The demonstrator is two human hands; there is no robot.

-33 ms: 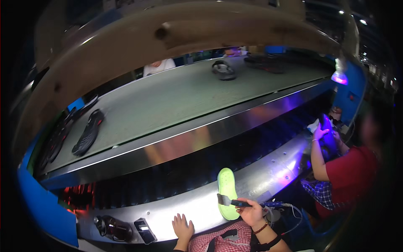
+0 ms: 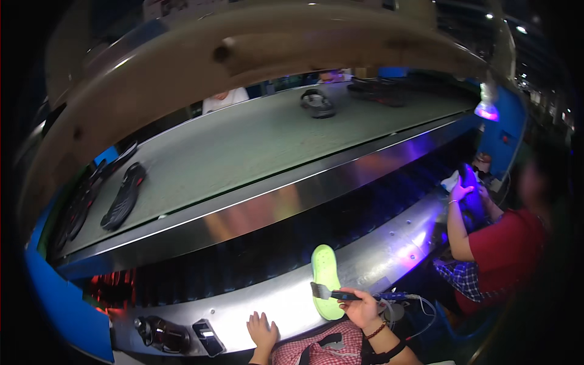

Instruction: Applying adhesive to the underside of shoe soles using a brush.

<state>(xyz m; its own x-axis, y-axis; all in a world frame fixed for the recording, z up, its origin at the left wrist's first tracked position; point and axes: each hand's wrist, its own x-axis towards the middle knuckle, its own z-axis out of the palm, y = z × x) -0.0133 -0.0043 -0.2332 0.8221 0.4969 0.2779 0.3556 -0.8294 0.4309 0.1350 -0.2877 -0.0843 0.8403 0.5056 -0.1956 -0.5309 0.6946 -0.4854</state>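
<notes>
A bright yellow-green shoe sole [image 2: 325, 267] lies on the metal ledge in front of me, pointing away. My right hand [image 2: 362, 309] is closed round the dark handle of a flat brush [image 2: 322, 291]. A tube appears to run off behind that handle. The grey bristles lie over the middle of the sole; I cannot tell whether they touch it. To the left, my left hand [image 2: 262, 330] rests flat on the ledge with its fingers spread, holding nothing. A red checked cloth [image 2: 316, 348] covers my lap.
A phone [image 2: 208, 337] and a dark bottle [image 2: 161, 334] lie left of my left hand. Beyond a dark gap runs a green conveyor belt [image 2: 231, 146], carrying several dark shoe parts [image 2: 124, 196]. At right, a co-worker in a red sleeve [image 2: 510, 240] handles a dark item under violet light.
The whole view has shifted slightly to the left. Both hands, the brush and the sole keep nearly the same positions relative to each other.
</notes>
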